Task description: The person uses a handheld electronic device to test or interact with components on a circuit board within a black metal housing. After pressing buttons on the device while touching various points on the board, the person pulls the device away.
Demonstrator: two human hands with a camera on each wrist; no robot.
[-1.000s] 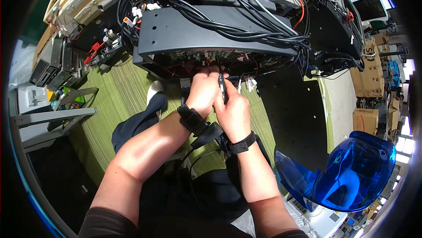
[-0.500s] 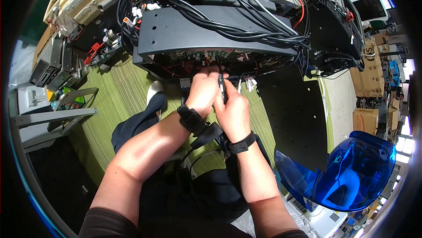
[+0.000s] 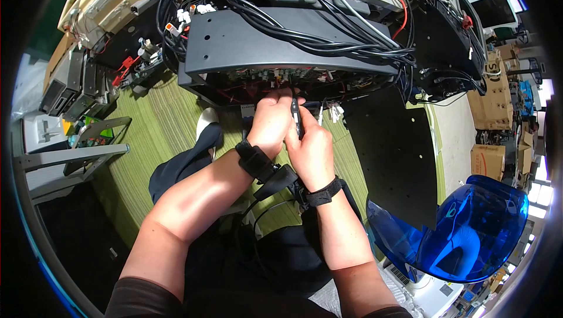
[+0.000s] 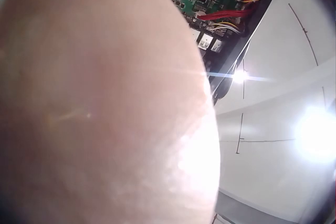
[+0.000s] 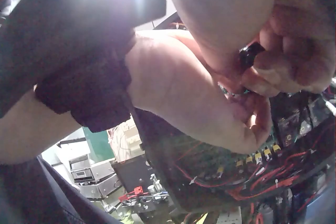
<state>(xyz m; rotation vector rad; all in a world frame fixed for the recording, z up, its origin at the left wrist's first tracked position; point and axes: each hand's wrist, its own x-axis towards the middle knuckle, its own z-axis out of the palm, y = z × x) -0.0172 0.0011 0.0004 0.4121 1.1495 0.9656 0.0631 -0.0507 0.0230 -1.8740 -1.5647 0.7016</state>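
Observation:
My right hand grips a slim black tool with a thin shaft, like a screwdriver, which points into the open front of a dark metal housing. Against it lies my left hand, its curled fingers reaching to the shaft just inside the opening. In the right wrist view the left hand bends its fingers close over the boards; I cannot tell whether they pinch anything. Green circuit boards and red wires show inside the housing. The left wrist view is mostly filled by the hand itself.
Thick black cables drape over the housing. A black panel stands to the right, with a translucent blue shell beyond it. White connectors hang at the opening's edge. Cardboard boxes line the far right.

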